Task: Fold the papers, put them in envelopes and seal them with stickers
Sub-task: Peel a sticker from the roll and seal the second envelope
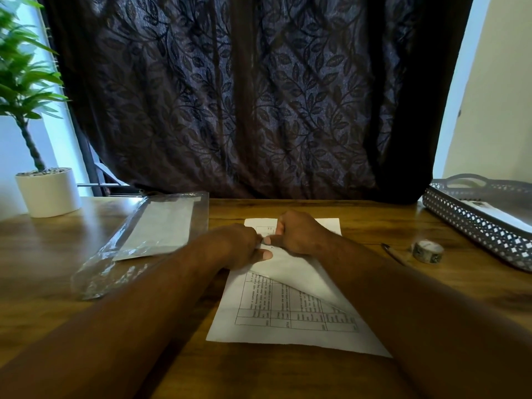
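While folding: both hands are pinching the paper (288, 312) on the desk (374, 223).
Fingers: left hand (244, 243) and right hand (296, 231) are gripping its lifted edge.
Next: probably aligning edges, then creasing.

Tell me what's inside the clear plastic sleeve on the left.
The plastic sleeve holds flat white envelopes; only the top one shows. How many lie beneath it is hidden, and glare blurs the sleeve's near end.

Printed paper (288, 318) on the wooden table, right corner folded over.
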